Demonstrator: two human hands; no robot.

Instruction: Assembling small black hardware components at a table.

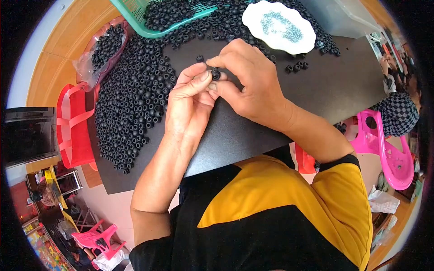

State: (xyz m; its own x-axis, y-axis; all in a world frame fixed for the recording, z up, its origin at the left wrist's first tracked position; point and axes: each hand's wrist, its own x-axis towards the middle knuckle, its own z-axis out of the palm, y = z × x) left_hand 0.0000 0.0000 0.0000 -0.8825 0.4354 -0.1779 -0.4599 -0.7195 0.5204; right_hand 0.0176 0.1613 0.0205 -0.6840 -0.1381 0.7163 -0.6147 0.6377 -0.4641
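Over the table, a small black round hollow piece (216,74) sits between my two hands. My left hand (191,90) is closed, pinching it with the thumb along its side and the fingers behind. From the other side my right hand (248,77) curls round the same piece, its index finger bent above and its thumb below. Any smaller item in my right fingertips is too small to make out. One loose black piece (200,58) lies just beyond my left fingertips. A large heap of similar black pieces (135,95) spreads left of my hands.
At the back right stands a white scalloped plate (253,20) with tiny shiny bits. A green basket (156,34) holds more black pieces, as does a pinkish bowl (90,77) at far left. Several loose pieces (296,67) lie near the plate. A red bag (72,126) hangs by the left edge; a pink stool (393,158) stands right.
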